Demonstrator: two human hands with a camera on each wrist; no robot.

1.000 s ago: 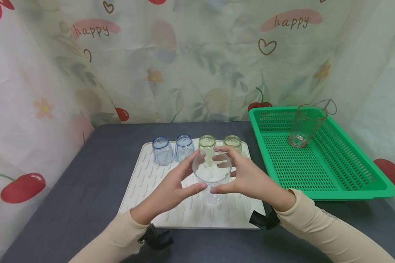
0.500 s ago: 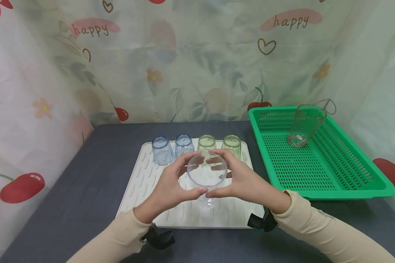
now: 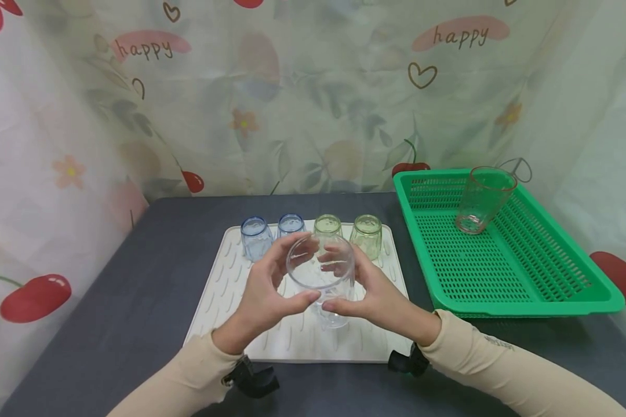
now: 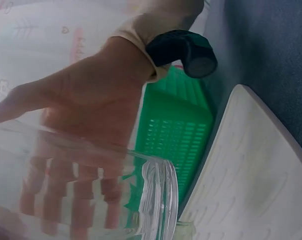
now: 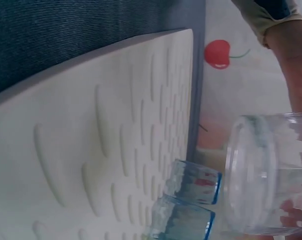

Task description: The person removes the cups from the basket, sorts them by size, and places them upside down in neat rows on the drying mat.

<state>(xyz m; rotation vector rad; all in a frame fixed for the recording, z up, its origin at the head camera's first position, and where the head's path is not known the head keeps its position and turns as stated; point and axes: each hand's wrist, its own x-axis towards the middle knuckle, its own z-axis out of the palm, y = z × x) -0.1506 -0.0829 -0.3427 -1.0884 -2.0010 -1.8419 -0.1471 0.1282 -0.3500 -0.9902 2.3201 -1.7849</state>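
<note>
A clear drinking glass (image 3: 320,278) is held between both hands above the white ridged mat (image 3: 214,301), its rim up and leaning slightly left. My left hand (image 3: 263,289) curls round its left side, thumb at the front. My right hand (image 3: 383,292) holds the opposite side, thumb in front and fingers behind, seen through the glass. The left wrist view shows the right hand (image 4: 98,100) behind the glass (image 4: 158,200). In the right wrist view the glass's thick base (image 5: 250,175) shows close up, with the left hand (image 5: 295,70) partly cut off.
Two blue-tinted glasses (image 3: 255,240) and two green-tinted glasses (image 3: 367,238) stand upside down along the mat's back edge. At the right, a green plastic basket (image 3: 527,310) holds a tall pink-rimmed glass (image 3: 475,202) leaning on its side wall. A patterned curtain (image 3: 313,98) hangs behind.
Both hands have shifted the clear glass a little to the left. Its base now lies further right of its rim. The right hand moved left with it; the other glasses stayed put.
</note>
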